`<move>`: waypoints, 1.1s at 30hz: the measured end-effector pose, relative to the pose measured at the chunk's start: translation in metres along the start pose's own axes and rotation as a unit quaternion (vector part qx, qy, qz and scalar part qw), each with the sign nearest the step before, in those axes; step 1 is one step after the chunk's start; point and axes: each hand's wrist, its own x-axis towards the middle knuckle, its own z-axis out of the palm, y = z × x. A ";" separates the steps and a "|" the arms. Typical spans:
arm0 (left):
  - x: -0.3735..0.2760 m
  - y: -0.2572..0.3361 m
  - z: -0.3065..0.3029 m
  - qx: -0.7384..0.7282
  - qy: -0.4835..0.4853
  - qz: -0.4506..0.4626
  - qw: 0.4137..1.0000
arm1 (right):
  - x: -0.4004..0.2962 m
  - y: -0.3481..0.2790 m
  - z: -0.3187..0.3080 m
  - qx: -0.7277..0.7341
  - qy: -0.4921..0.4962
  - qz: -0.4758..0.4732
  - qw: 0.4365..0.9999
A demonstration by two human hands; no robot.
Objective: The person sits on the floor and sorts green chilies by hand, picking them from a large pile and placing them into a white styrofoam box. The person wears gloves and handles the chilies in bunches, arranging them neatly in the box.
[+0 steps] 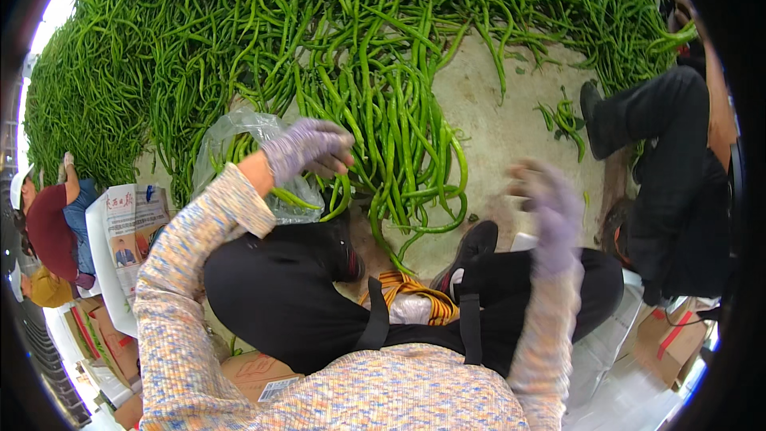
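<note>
Long green chili peppers (389, 126) lie in a loose bunch on the pale floor in front of me, running back into a large heap. My left hand (311, 146), in a purple knitted glove, hovers palm down at the bunch's left edge, fingers partly apart, with no pepper seen in its grasp. Beneath and beside it is a clear plastic bag (239, 126) with a few peppers in it. My right hand (547, 191), gloved alike and blurred, is raised over bare floor to the right of the bunch, its fingers loosely curled and apart from the peppers.
A big heap of green chili peppers (149, 42) spans the far side. Striped straps (428, 305) lie between my legs. A white box lined with newspaper (122, 233) stands at left, near two other people. Another person's leg (652, 108) is close at right, by a cardboard box (670, 335).
</note>
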 end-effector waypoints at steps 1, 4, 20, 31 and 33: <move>0.011 -0.007 0.004 -0.011 -0.018 -0.001 1.000 | 0.027 0.037 0.014 -0.153 -0.042 0.057 0.986; 0.051 -0.056 0.006 -0.036 -0.031 -0.034 0.998 | 0.079 0.139 0.051 -0.539 -0.072 0.138 0.828; 0.123 -0.140 0.048 -0.065 -0.066 -0.041 0.995 | 0.110 0.197 0.135 -0.495 -0.078 0.085 0.861; 0.106 -0.104 0.047 0.359 0.260 0.490 0.750 | 0.118 0.184 0.099 -0.163 -0.235 0.132 0.949; 0.102 -0.075 0.052 0.443 0.273 0.563 0.642 | 0.109 0.149 0.095 -0.150 -0.291 0.119 0.938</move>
